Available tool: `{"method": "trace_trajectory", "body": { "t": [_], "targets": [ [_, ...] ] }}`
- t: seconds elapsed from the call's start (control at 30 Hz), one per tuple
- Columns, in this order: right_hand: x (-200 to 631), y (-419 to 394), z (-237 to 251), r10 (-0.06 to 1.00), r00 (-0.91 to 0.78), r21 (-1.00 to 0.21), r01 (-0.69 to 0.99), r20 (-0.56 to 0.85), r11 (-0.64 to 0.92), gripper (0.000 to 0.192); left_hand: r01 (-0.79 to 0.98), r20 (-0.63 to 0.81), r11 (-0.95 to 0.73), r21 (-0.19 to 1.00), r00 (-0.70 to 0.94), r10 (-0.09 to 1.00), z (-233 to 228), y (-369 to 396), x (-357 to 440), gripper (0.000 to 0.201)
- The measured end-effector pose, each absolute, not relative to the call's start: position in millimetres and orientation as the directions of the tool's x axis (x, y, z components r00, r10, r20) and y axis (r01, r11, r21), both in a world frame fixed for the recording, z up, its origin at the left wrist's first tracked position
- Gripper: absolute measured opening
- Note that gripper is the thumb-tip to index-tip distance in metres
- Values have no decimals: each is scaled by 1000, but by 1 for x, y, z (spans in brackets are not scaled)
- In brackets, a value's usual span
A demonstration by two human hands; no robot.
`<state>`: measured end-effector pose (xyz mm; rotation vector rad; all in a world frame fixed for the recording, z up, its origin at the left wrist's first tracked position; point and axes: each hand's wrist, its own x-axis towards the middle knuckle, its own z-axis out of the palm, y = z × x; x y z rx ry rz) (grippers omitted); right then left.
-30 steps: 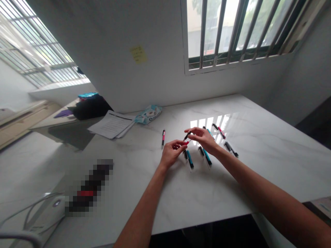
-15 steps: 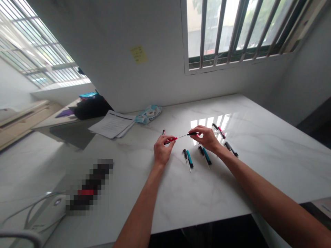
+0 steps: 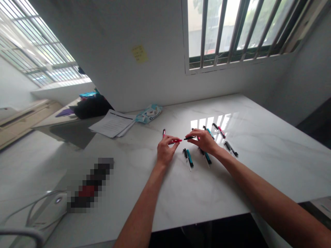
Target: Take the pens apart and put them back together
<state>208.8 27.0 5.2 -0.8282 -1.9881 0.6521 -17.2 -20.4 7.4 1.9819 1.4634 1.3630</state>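
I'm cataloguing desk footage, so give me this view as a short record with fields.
Left hand: pinches a red pen barrel
Right hand: pinches a black pen part
Held parts: nearly end to end, pointing toward each other
Surface: white marbled table
Nearer the person than the held parts: teal pen parts, in two groups
Beyond the right hand: red pen parts
Back of table: printed papers, blue-and-white packet
Wall: yellow note, writing too small to read
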Motion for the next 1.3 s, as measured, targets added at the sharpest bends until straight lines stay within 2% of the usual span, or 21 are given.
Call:
{"method": "trace_trajectory", "body": {
  "t": [0.17,0.4,0.53,0.67,0.8,0.93,1.03,1.3],
  "targets": [
    [205,27,2,743,-455,-717,273,491,641,18,570,492,-439,695,69,868,4,-21,-14,10],
    [208,30,-2,794,-477,-747,352,376,564,29,578,493,-452,680,97,865,6,-22,-15,9],
    [214,29,3,789,-459,-750,323,409,577,33,551,488,-437,711,61,871,6,-21,-16,10],
    [217,29,6,799,-462,-751,346,386,563,15,544,489,-436,717,52,871,8,-22,-14,9],
    [221,31,5,806,-487,-768,355,336,534,32,539,503,-452,711,59,862,8,-22,-11,9],
    [224,29,5,815,-480,-819,288,325,496,40,540,510,-463,703,71,857,5,-21,-9,10],
    [224,28,7,808,-504,-813,303,305,497,34,532,524,-471,703,60,850,3,-20,-9,8],
    [222,27,5,805,-496,-801,309,324,513,37,488,532,-498,717,80,843,1,-19,-9,8]
  ]
}}
